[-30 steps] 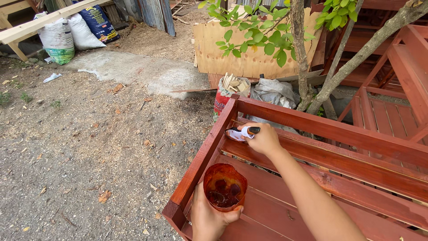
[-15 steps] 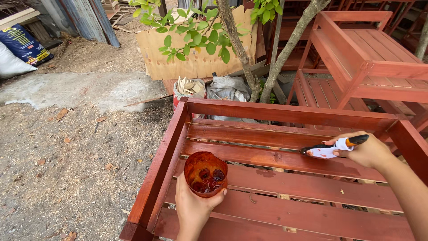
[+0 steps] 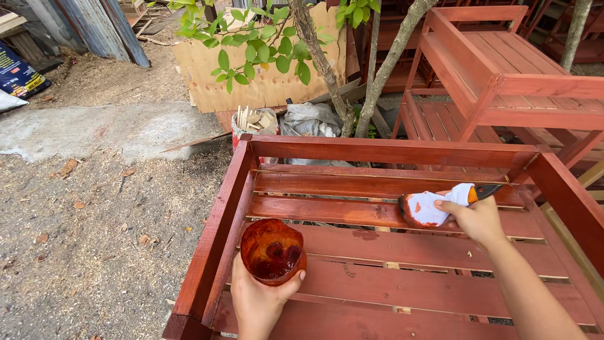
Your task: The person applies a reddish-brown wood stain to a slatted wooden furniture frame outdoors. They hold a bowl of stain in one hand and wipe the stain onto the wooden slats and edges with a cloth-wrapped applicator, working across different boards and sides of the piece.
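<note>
Head view: left hand (image 3: pixel 255 302) grips the stain cup (image 3: pixel 272 250); right hand (image 3: pixel 476 218) clasps the brush (image 3: pixel 434 206) on a wet slat (image 3: pixel 327 211). Nearer slats (image 3: pixel 409 277) look dull, seemingly uncoated.

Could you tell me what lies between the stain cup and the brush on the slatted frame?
Only bare red slats with gaps, between cup and brush, in the head view.

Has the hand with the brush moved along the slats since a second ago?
Yes. The right hand carried the brush rightward, away from the frame's left rail, toward its right end.
</note>
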